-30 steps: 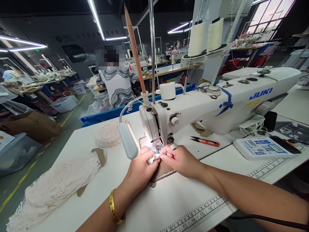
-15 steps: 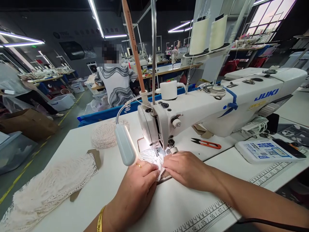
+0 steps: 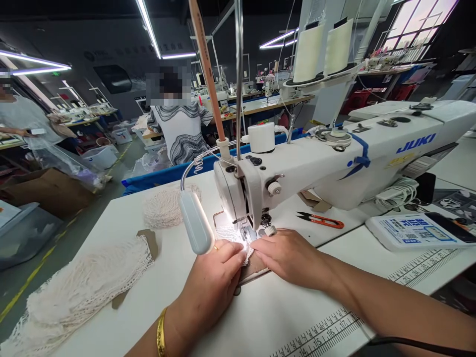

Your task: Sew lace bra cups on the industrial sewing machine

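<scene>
A piece of white lace (image 3: 231, 234) lies beneath the needle area of the white sewing machine (image 3: 297, 163), lit by the small lamp (image 3: 196, 223). My left hand (image 3: 215, 270) grips the lace's near left edge, thumb and fingers pressed together. From the other side, my right hand (image 3: 288, 258) pinches the same lace close to the presser foot, its fingertips partly hidden. Left of the machine lie a long bundle of cream lace (image 3: 89, 287) around brown card and a second cream lace bundle (image 3: 163, 207).
Orange-handled thread snips (image 3: 320, 220) lie under the machine arm. A white box (image 3: 409, 232) and a phone (image 3: 451, 228) sit at the right. Two thread cones (image 3: 308, 53) stand behind the machine. A person (image 3: 180, 124) sits beyond the table; another stands far left.
The lace has moved away from me under the presser foot, so less shows between my hands. Both hands stay close to the needle. The person at far left has come further into view.
</scene>
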`<action>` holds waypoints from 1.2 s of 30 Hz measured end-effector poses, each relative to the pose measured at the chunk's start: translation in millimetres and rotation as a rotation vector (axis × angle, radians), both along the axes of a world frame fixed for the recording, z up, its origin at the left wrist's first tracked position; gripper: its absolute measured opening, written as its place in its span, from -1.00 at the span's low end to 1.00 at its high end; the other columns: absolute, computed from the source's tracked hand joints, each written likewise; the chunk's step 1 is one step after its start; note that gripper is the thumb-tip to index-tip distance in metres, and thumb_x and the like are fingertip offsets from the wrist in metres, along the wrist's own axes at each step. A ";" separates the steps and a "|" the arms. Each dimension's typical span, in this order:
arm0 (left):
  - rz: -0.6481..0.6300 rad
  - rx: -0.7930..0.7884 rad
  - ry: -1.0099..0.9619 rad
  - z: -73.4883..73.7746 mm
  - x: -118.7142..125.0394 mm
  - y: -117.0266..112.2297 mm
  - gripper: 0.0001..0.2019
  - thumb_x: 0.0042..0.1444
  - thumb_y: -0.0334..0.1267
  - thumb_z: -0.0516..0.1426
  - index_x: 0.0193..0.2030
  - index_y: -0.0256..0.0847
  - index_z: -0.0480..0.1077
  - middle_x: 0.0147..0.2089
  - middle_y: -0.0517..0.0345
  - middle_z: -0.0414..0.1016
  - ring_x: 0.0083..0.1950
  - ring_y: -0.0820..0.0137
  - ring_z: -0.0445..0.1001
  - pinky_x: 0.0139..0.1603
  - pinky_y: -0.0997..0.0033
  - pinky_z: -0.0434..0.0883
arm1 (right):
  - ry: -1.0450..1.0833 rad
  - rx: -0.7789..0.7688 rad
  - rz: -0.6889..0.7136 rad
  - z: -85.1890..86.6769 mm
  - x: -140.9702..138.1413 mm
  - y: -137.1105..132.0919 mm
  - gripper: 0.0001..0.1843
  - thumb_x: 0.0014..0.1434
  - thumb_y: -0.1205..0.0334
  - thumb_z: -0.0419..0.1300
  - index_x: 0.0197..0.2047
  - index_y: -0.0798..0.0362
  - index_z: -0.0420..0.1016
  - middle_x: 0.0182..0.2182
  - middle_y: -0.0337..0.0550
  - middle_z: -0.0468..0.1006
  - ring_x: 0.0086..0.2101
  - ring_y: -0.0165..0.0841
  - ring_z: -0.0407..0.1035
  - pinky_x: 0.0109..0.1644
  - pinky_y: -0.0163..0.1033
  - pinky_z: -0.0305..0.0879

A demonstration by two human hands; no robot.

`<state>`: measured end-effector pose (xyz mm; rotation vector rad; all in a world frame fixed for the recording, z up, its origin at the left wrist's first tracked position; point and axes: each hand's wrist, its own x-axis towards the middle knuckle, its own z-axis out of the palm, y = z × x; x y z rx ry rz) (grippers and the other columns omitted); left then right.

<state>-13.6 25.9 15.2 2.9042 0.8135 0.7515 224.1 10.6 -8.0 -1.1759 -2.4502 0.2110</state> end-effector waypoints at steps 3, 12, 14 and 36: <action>-0.044 0.025 0.000 2.5 0.7 -0.9 -0.71 0.41 -0.51 0.00 -0.06 -0.22 0.55 -0.04 0.02 0.70 -0.10 0.23 0.60 -0.12 0.20 0.48 | -0.017 0.039 0.025 0.3 0.5 -0.5 -0.80 0.29 0.49 0.11 -0.30 0.01 0.41 -0.41 -0.28 0.52 -0.41 -0.33 0.28 -0.28 -0.18 0.04; -0.074 0.053 0.017 3.8 1.0 -2.0 -0.73 0.39 -0.53 0.02 -0.05 -0.21 0.52 -0.06 0.05 0.71 -0.19 0.27 0.60 -0.10 0.17 0.43 | -0.031 0.135 0.019 0.4 1.4 0.0 -0.77 0.18 0.54 0.12 -0.37 0.00 0.27 -0.46 -0.33 0.43 -0.45 -0.36 0.14 -0.30 -0.19 -0.01; -0.068 0.055 0.022 3.9 0.9 -2.3 -0.72 0.39 -0.53 0.01 -0.06 -0.20 0.52 -0.06 0.05 0.71 -0.20 0.28 0.60 -0.10 0.17 0.43 | -0.017 0.129 0.019 -0.4 1.1 0.0 -0.76 0.18 0.53 0.11 -0.38 0.00 0.25 -0.47 -0.33 0.42 -0.45 -0.36 0.13 -0.30 -0.19 -0.02; -0.011 0.005 -0.002 -3.3 -3.9 10.9 -0.75 0.42 -0.51 0.04 -0.06 -0.25 0.54 0.03 0.04 0.70 -0.09 0.24 0.58 -0.10 0.22 0.51 | -0.003 0.075 -0.093 -1.7 -5.0 5.6 -0.79 0.22 0.47 0.05 -0.38 -0.01 0.22 -0.53 -0.29 0.30 -0.49 -0.33 0.04 -0.36 -0.19 -0.10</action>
